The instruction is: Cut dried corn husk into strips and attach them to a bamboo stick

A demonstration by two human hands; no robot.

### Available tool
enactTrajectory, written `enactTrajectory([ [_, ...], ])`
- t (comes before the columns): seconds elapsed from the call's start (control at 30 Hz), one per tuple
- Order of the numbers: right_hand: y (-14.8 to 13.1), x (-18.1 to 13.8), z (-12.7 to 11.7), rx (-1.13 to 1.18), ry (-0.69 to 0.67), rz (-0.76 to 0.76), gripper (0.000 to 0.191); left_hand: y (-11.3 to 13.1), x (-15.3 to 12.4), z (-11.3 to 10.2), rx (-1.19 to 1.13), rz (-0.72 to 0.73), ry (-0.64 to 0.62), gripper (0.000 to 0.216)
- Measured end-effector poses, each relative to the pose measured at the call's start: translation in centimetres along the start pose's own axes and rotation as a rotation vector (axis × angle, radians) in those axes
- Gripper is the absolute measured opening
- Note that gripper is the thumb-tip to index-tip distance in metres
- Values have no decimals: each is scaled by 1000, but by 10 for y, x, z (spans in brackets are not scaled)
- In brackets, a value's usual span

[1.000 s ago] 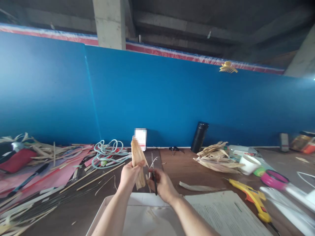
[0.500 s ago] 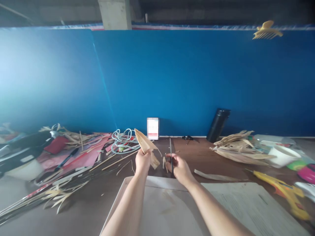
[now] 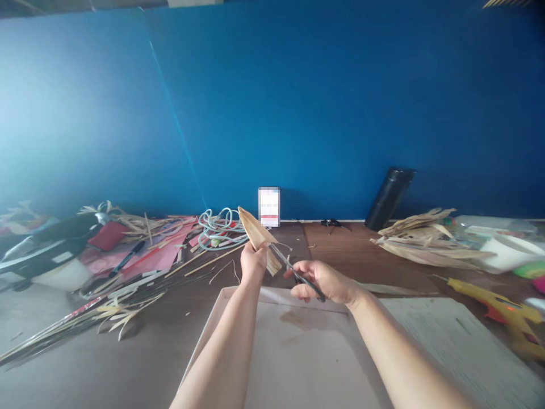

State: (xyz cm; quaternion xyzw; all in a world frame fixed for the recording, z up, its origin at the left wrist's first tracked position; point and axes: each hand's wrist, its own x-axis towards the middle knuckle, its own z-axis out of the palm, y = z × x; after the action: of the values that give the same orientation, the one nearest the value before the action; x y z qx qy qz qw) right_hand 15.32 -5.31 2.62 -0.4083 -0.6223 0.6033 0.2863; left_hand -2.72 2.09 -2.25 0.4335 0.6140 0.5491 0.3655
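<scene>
While L hand [image 3: 254, 264] is pinching the dried husk [image 3: 252, 227] above the table [image 3: 340, 244], tip pointing to 11 o'clock, R hand [image 3: 326, 281] is gripping scissors [image 3: 313, 288] at its 4 o'clock, blades prob. touching it (contact's blurry). White tray [image 3: 306, 363] is sitting approx. 5 o'clock, pale blue cord [image 3: 205, 243] at 9, husk pile [image 3: 419, 251] at 3, glue gun [image 3: 489, 296] just past 3.
</scene>
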Motion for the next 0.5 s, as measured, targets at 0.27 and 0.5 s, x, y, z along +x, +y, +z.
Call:
enactTrajectory([
  [0.27,18,16,-16,131,423,-148,35,-2,-1,-1,-69,-31,-36,33],
  [0.5,37,27,-23,191,647,-136,41,-3,0,0,-132,-71,-73,37],
])
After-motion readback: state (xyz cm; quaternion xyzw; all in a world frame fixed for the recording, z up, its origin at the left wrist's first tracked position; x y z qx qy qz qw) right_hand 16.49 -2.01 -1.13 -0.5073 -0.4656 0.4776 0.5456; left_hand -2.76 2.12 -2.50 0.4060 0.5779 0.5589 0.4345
